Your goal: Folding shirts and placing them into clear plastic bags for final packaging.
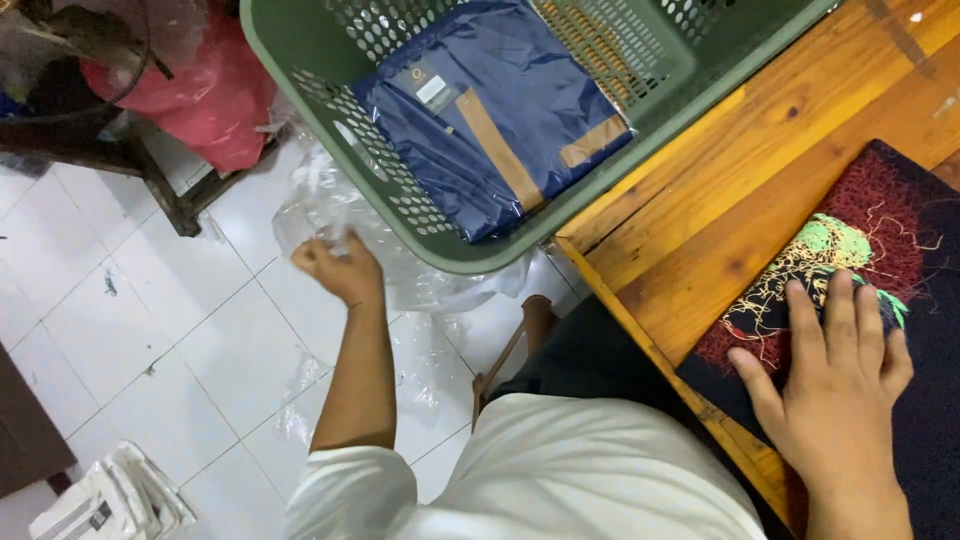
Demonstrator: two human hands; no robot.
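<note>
Under the right hand (pixel 835 385), a dark fabric piece (pixel 925 330) with red, green and yellow embroidery is lying flat on the wooden worktop (pixel 720 190). That hand is spreading open, palm down, fingers pressing on the stitched patch and holding nothing. Loose yellow threads are trailing from the stitching just beyond the fingertips, so the piece is looking soft and limp, light, and apt to snag; taking it by a plain dark edge, away from the thread ends, seems the safer hold.

Out to the other side, the left hand (pixel 335 265) is reaching down beside the worktop and closing in a pinch on a crumpled clear plastic bag (pixel 330 205) that is lying over the white tiled floor (pixel 130 330). The plastic is looking thin, slippery and nearly weightless, so a pinch at a gathered fold is suiting it.

Just beyond the left hand, a green perforated basket (pixel 400 190) is holding a folded navy garment (pixel 500 110) in a clear wrap.
</note>
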